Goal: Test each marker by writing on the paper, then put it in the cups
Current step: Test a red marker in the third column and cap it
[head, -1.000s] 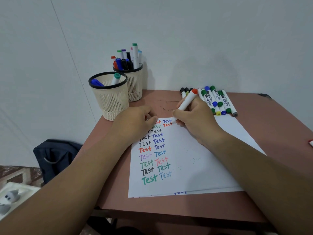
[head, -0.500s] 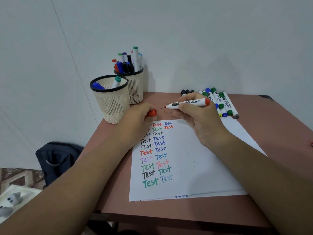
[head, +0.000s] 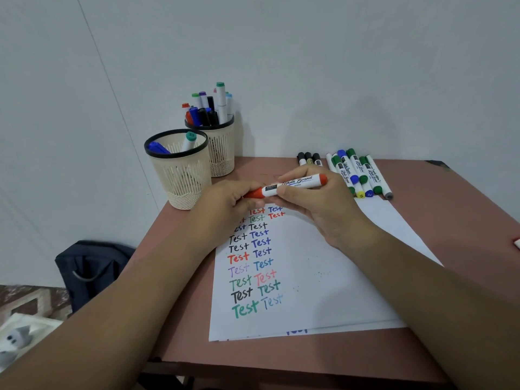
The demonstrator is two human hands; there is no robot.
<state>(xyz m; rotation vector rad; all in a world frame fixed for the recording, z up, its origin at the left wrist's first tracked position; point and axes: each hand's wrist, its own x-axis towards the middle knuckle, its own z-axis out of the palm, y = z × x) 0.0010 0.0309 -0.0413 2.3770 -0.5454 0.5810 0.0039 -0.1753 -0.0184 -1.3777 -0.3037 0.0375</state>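
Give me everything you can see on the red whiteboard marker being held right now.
The red whiteboard marker has a white barrel with black script lettering, a red end plug at its right and a red cap at its left. It lies roughly level above the top of the paper, not touching it. The right hand grips the barrel; the left hand pinches the cap, which sits against the barrel. Whether it is fully seated cannot be told.

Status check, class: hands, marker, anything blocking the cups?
Left hand grips red cap; right hand holds red marker. Capped. Cups unobstructed.
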